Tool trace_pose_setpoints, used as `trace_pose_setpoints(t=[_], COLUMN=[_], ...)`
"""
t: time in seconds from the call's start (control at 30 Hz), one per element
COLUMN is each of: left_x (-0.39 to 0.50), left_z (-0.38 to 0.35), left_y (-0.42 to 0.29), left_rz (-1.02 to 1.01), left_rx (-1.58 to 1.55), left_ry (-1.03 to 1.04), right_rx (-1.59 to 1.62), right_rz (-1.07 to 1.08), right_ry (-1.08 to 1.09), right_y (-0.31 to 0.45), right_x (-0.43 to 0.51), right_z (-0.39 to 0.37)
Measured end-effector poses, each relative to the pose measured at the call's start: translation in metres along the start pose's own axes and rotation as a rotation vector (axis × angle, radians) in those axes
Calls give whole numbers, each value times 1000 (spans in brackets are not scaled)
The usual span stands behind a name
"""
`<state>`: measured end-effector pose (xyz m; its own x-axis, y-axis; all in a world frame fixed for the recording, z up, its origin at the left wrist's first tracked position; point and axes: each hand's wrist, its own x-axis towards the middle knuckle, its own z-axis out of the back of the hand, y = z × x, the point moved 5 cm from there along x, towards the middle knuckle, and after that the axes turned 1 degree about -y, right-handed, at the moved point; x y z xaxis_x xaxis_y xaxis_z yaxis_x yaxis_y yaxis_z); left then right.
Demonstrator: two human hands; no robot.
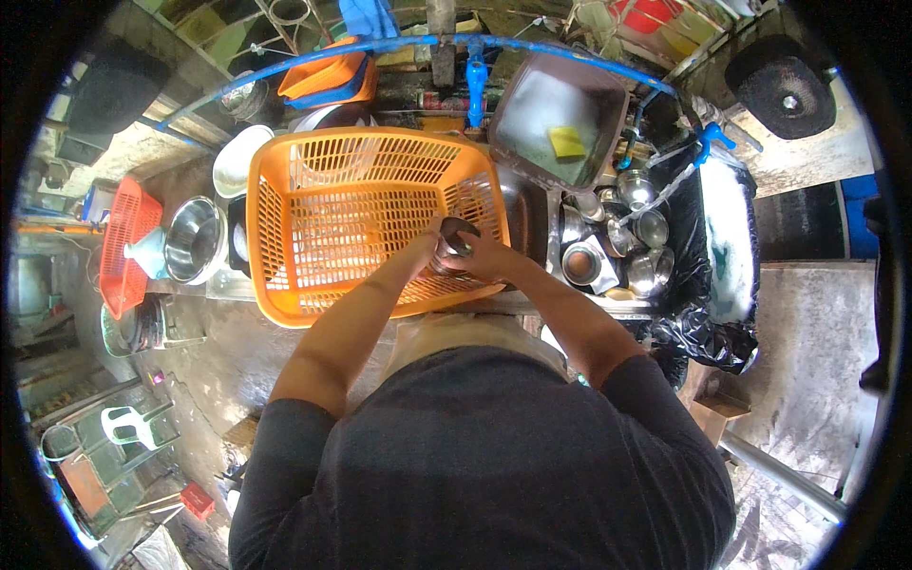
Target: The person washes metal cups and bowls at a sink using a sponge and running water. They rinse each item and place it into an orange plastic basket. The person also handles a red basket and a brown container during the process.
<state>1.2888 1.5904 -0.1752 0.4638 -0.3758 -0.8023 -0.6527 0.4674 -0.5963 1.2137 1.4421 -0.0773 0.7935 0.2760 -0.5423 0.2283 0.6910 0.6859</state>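
Note:
A large orange plastic basket (pixel 356 214) lies in front of me across the sink counter. Over its right part, both of my hands hold a small round metal vessel (pixel 456 235), dark inside; its lower part is partly hidden by my fingers. My left hand (pixel 429 246) grips its left side, while my right hand (pixel 484 255) is curled round its right side. Nothing else shows inside the basket. To the right stand several metal cups and bowls (pixel 650 228), one of them a cup with brown content (pixel 582 263).
Behind the basket's right end is a brown basin (pixel 499 135) with cloudy water and a yellow sponge (pixel 566 142). A blue tap (pixel 476 85) hangs from a blue pipe. Steel bowls (pixel 194 241) and a red basket (pixel 117 249) stand left; black plastic (pixel 687 285) lines the right.

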Motion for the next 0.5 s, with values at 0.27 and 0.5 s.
trace_pose_setpoints(t=[0.27, 0.5], left_x=[41, 44], left_z=[-15, -7], left_y=[6, 6], left_rz=[-27, -189], left_rx=[221, 527], left_ry=[35, 12], right_rx=[213, 211], right_rz=[-195, -253], right_ry=[-135, -208], right_y=[-56, -77], right_x=[16, 19], right_z=[-38, -47])
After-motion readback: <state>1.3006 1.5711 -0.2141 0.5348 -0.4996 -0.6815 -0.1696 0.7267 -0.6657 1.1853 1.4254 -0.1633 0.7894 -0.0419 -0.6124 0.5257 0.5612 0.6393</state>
